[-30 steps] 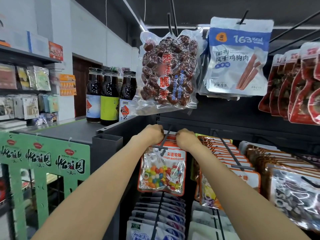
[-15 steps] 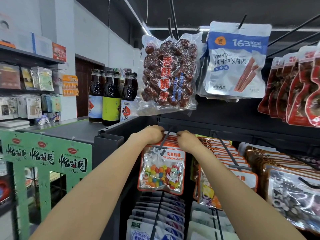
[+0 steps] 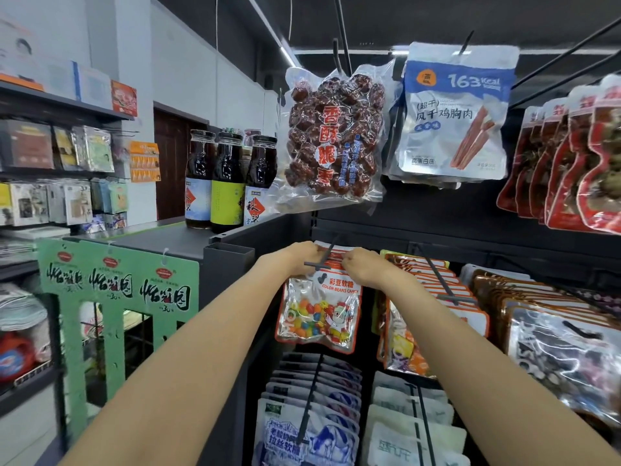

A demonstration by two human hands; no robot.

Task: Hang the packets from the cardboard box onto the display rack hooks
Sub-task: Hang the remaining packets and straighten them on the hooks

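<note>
- Left hand (image 3: 295, 260) and right hand (image 3: 361, 268) raised side by side, each curled onto a top corner of the clear packet of coloured bean candy with a red header (image 3: 319, 307).
- Packet upright between the hands, its header at the black metal hook (image 3: 324, 260) of the dark display rack (image 3: 437, 230); whether the hook has passed through the hole cannot be told.
- Just behind, more red-topped packets on the same hook.
- Beside it, to the right, a row of orange-edged packets (image 3: 433, 284) on the next hook.
- Below, blue-and-white pouches (image 3: 302, 435) hanging in rows.
- Above, a clear bag of dark red dates (image 3: 331, 136) and a white-and-blue chicken-strip pouch (image 3: 453, 109).
- On the grey counter (image 3: 161, 240), near its right edge, three dark glass bottles (image 3: 228, 179).
</note>
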